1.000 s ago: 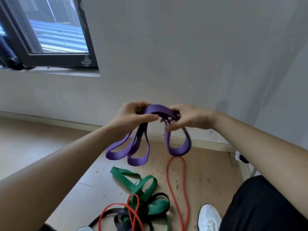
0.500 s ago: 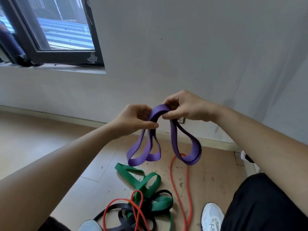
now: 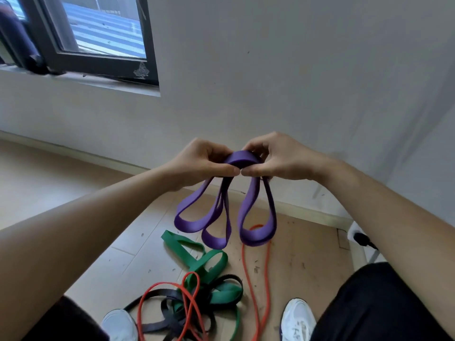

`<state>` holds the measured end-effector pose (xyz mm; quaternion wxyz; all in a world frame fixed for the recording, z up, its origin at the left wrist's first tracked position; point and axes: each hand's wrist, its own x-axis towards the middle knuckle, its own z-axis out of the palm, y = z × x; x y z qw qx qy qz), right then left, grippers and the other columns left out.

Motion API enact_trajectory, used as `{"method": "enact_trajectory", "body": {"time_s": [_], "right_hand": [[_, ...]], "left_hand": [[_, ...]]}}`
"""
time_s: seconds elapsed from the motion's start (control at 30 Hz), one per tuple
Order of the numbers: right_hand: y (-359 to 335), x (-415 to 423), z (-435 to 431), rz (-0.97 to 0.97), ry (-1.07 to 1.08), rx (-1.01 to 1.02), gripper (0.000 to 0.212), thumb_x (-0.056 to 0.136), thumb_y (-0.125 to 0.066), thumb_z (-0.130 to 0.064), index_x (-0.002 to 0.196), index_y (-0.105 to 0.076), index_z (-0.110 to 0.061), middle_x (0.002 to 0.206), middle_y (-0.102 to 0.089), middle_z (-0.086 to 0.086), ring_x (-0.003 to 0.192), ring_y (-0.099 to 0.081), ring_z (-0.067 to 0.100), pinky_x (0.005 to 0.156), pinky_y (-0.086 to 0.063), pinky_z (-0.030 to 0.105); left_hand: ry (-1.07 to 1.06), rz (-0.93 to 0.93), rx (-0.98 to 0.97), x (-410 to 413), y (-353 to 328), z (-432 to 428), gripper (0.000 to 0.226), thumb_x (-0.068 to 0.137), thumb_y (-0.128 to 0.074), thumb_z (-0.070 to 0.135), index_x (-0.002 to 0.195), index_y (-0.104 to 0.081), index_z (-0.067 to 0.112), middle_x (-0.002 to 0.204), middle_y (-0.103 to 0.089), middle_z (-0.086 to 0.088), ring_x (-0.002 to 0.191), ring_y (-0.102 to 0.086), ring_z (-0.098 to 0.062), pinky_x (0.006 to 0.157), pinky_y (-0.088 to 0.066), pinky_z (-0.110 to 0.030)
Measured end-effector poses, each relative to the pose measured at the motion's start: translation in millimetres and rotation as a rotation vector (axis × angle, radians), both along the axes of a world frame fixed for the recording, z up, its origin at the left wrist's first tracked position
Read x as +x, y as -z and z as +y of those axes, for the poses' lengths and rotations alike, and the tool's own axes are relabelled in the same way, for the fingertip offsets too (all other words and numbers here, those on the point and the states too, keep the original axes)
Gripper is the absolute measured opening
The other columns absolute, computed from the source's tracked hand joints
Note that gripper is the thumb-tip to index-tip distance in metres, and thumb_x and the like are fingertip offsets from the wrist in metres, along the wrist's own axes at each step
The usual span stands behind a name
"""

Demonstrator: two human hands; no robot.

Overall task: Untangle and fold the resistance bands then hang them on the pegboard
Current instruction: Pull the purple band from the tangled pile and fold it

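A wide purple resistance band hangs folded in three loops below my hands, in front of the grey wall. My left hand pinches the top of the fold from the left, and my right hand pinches it from the right, thumbs almost touching. On the floor beneath lies a tangle of a green band, a black band and a thin red band. No pegboard is in view.
A dark-framed window sits at the upper left. A pale baseboard runs along the wall. My two white shoes stand either side of the tangle on the wooden floor. A white object with a black plug stands at the right.
My hands have come together at the top of the purple band, gathering it into three hanging loops. The view has tilted slightly.
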<state>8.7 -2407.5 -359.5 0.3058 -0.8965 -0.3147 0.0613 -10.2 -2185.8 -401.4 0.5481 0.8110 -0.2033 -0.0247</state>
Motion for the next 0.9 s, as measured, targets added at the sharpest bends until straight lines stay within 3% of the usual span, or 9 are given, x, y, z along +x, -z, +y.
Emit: {"method": "enact_trajectory", "body": {"time_s": [0.07,0.17,0.23,0.3,0.43,0.53,0.6,0.7,0.9], "right_hand": [[-1.1,-0.6,-0.8,0.046,0.011,0.053,0.028,0.083,-0.083,-0.021,0.107,-0.072,-0.010,0.089,-0.073,0.005,0.077,-0.073,0.023,0.069,-0.063,0.041],[-1.6,-1.7,-2.7,0.086,0.033,0.159,0.028,0.083,-0.082,-0.018,0.106,-0.072,-0.006,0.090,-0.073,0.014,0.076,-0.075,0.026,0.066,-0.064,0.040],[-3.8,-1.2,-6.0,0.094,0.060,0.249,0.027,0.084,-0.081,-0.016,0.107,-0.072,-0.006,0.092,-0.074,0.017,0.078,-0.075,0.027,0.068,-0.064,0.041],[-6.8,-1.3,-8.6,0.100,0.090,0.355,0.025,0.086,-0.079,-0.015,0.107,-0.072,-0.004,0.092,-0.074,0.019,0.081,-0.076,0.030,0.069,-0.063,0.041],[-6.1,-7.3,-3.8,0.124,0.135,0.558,0.024,0.088,-0.076,-0.014,0.109,-0.071,-0.003,0.095,-0.075,0.018,0.086,-0.076,0.030,0.071,-0.064,0.043],[-4.5,-14.2,4.1,0.165,0.156,0.688,0.024,0.090,-0.074,-0.012,0.110,-0.070,0.000,0.094,-0.076,0.016,0.085,-0.077,0.029,0.070,-0.063,0.038],[-4.0,-16.8,7.1,0.188,0.175,0.749,0.023,0.090,-0.073,-0.012,0.109,-0.070,0.001,0.095,-0.076,0.018,0.086,-0.077,0.030,0.071,-0.063,0.039],[-4.3,-16.0,4.4,0.213,0.229,0.832,0.023,0.090,-0.072,-0.013,0.109,-0.070,0.001,0.096,-0.074,0.017,0.089,-0.076,0.030,0.074,-0.063,0.042],[-0.7,-10.2,-8.5,0.334,0.303,0.989,0.024,0.091,-0.070,-0.014,0.108,-0.068,0.003,0.098,-0.072,0.018,0.091,-0.074,0.031,0.073,-0.061,0.041]], "left_hand": [[-0.012,0.002,-0.007,-0.4,1.9,0.5,0.018,0.083,-0.082,0.011,0.101,-0.077,0.010,0.092,-0.074,-0.024,0.082,-0.069,-0.021,0.086,-0.057,-0.050],[-0.033,0.015,-0.049,-4.1,4.7,-3.3,0.025,0.087,-0.079,0.012,0.110,-0.071,0.012,0.096,-0.076,-0.017,0.087,-0.074,-0.025,0.089,-0.058,-0.041],[-0.026,0.033,-0.071,-8.8,7.5,-6.6,0.035,0.087,-0.079,0.015,0.119,-0.066,0.013,0.103,-0.076,-0.014,0.098,-0.074,-0.028,0.090,-0.060,-0.039],[-0.025,0.028,-0.092,-14.3,12.7,-11.5,0.048,0.083,-0.082,0.017,0.126,-0.060,0.016,0.113,-0.073,-0.009,0.103,-0.073,-0.022,0.088,-0.061,-0.035],[-0.176,-0.158,-0.028,-19.0,23.5,-28.6,0.086,0.065,-0.093,0.043,0.137,-0.048,0.032,0.120,-0.064,0.010,0.109,-0.066,-0.007,0.091,-0.058,-0.032],[-0.281,-0.289,0.037,-19.2,30.1,-43.5,0.100,0.061,-0.092,0.052,0.143,-0.038,0.034,0.120,-0.060,0.016,0.107,-0.062,-0.003,0.087,-0.054,-0.027],[-0.359,-0.369,0.096,-18.2,34.8,-49.7,0.097,0.066,-0.090,0.042,0.145,-0.034,0.031,0.113,-0.058,0.016,0.097,-0.060,-0.001,0.078,-0.048,-0.022],[-0.412,-0.348,0.109,-14.4,39.9,-48.6,0.085,0.074,-0.081,0.028,0.143,-0.033,0.028,0.102,-0.060,0.013,0.086,-0.064,-0.013,0.076,-0.054,-0.038],[-0.471,-0.468,0.301,-3.9,53.1,-36.0,0.066,0.077,-0.077,0.028,0.131,-0.041,0.020,0.115,-0.062,0.009,0.093,-0.066,-0.022,0.072,-0.050,-0.037]]}}
